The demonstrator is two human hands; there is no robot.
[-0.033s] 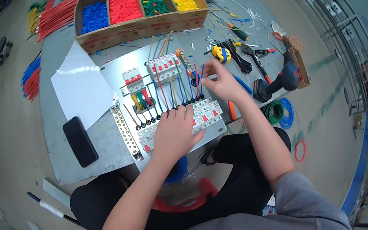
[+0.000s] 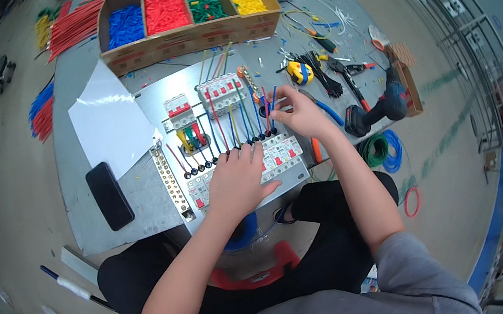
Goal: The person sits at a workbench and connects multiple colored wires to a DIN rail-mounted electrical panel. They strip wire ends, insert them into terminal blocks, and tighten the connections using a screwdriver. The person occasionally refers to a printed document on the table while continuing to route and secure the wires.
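A metal mounting plate lies tilted on the table before me, carrying rows of circuit breakers. Over the front row of breakers my left hand rests with its fingers stretched out and the thumb apart, covering part of that row. Several coloured wires with black ends stand up behind its fingertips. At the right end of these wires, my right hand has its fingers curled about an upright blue wire; the exact contact is partly hidden. Farther back sit a white breaker block and a smaller breaker.
A divided cardboard box of blue, red, green and yellow caps stands at the back. White paper and a black phone lie left. On the right are a tape measure, pliers, a cordless drill and wire coils.
My right hand has shifted slightly left, bringing its fingers closer about the blue wire. The left hand stays on the breakers.
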